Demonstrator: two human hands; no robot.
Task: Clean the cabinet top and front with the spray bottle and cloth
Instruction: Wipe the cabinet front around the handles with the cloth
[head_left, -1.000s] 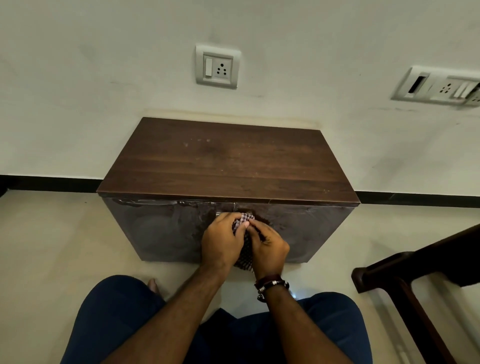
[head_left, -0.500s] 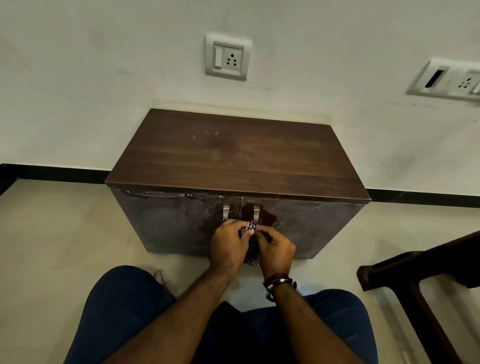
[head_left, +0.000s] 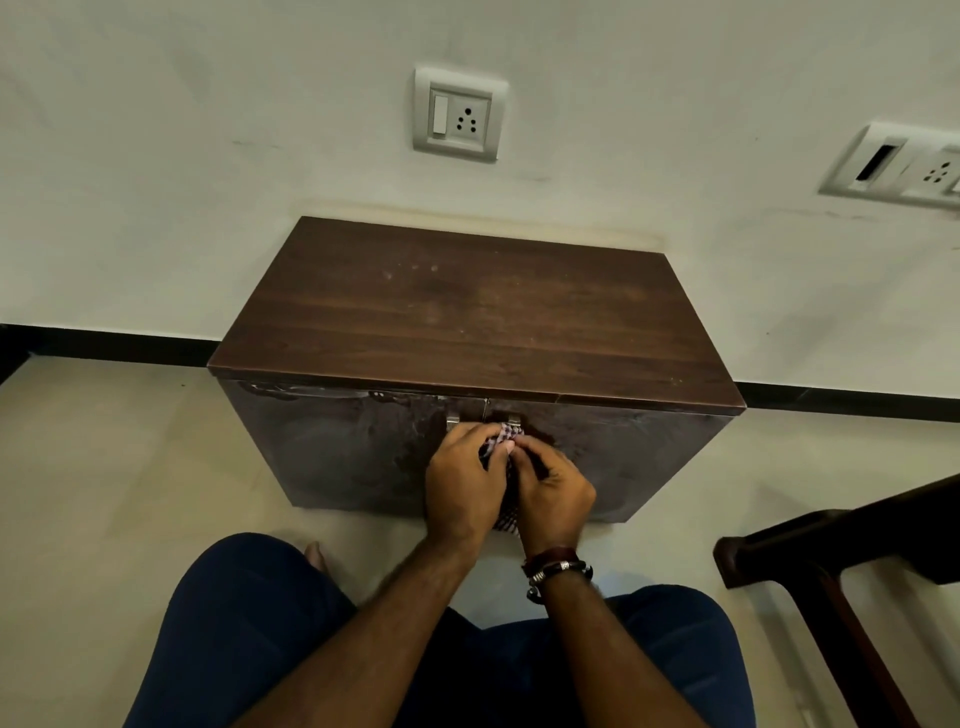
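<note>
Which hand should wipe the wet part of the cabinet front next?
Probably the left hand. Both hands hold the checked cloth by the handles, but the wet streaks run along the cabinet front's left side, nearer it than the right hand.

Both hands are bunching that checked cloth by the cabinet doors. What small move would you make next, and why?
Probably press the cloth flat to the cabinet front and wipe leftward: smeary streaks show there, and the left hand and right hand already hold it beside the handles.
</note>
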